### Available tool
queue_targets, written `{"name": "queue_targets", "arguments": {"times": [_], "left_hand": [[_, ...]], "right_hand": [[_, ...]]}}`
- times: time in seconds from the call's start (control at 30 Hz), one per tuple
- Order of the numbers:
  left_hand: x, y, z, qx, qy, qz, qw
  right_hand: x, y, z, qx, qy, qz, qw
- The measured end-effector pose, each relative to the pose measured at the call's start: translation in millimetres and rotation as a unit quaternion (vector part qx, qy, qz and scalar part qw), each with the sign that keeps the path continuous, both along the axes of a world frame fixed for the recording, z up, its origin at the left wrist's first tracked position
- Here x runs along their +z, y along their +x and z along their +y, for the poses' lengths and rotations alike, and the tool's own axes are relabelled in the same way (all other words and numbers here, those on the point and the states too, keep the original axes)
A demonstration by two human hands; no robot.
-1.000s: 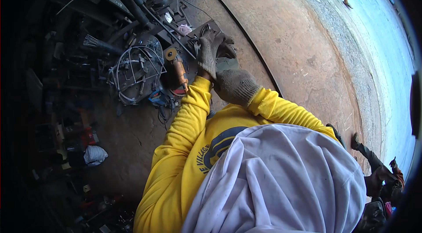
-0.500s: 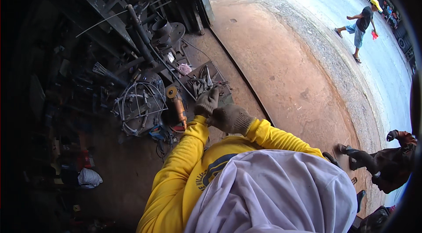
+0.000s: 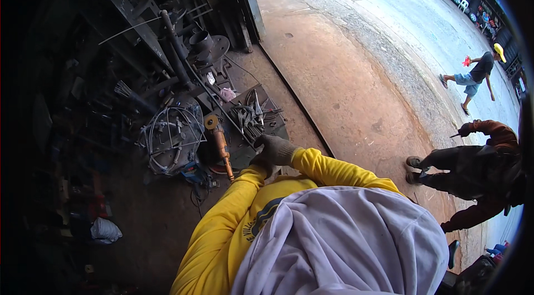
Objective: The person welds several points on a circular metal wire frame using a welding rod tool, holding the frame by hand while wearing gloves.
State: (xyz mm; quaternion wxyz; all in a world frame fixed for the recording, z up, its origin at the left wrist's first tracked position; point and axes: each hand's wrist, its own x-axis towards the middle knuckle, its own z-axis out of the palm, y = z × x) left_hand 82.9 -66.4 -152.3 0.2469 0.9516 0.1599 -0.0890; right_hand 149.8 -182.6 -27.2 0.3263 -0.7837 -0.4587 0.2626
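Both my hands wear grey-brown knit work gloves and meet close to my body, above the near edge of a dark metal table (image 3: 243, 156). My right hand (image 3: 276, 150) lies curled over my left hand (image 3: 265, 165); whatever its fingers grip is hidden. Mostly covered and in shadow, the left hand does not show its fingers. Just beyond the hands, locking pliers (image 3: 257, 110) lie in a heap of metal tools and rods (image 3: 247, 120). Left of them rests an orange angle grinder (image 3: 221, 146) with a worn yellowish disc, apart from my hands.
A round wire-like metal frame (image 3: 172, 138) stands left of the grinder, near a blue tool (image 3: 192, 172). Pipes and a flanged pipe piece (image 3: 201, 42) rise behind. At right stands a person in dark clothes (image 3: 467, 164) holding something thin. Another person (image 3: 473, 75) walks on the road.
My hands have drawn back from the tool heap toward my body, the right now covering most of the left. The standing person is further into view; the walker has moved along the road.
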Motion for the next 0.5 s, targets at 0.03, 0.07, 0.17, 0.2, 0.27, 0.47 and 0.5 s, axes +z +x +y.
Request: {"name": "queue_targets", "arguments": {"times": [0.03,0.07,0.17,0.2,0.27,0.47,0.5], "left_hand": [[2.4,3.0,-1.3,-0.011,-0.005,0.005,1.000],[5.5,4.6,-0.7,-0.020,-0.009,0.011,1.000],[15.8,11.8,2.2,-0.047,-0.017,0.027,0.998],[16.4,8.5,6.3,-0.049,-0.018,0.034,0.998],[26.9,19.6,-1.6,-0.079,-0.015,0.038,0.996],[56.0,35.5,-27.6,-0.112,0.011,0.090,0.990],[58.1,33.8,-28.5,-0.111,0.012,0.096,0.989]], "right_hand": [[-23.0,6.7,1.0,-0.021,0.110,0.122,0.986],[-33.8,11.9,2.5,-0.026,0.109,0.123,0.986],[-32.0,17.2,2.2,0.203,0.221,-0.107,0.948],[-6.6,10.3,0.9,0.095,0.129,0.117,0.980],[9.7,13.6,-6.2,0.009,0.020,0.177,0.984],[53.6,16.0,-6.1,0.054,-0.104,-0.208,0.971],[52.1,6.2,1.9,0.070,-0.109,-0.207,0.970]]}}
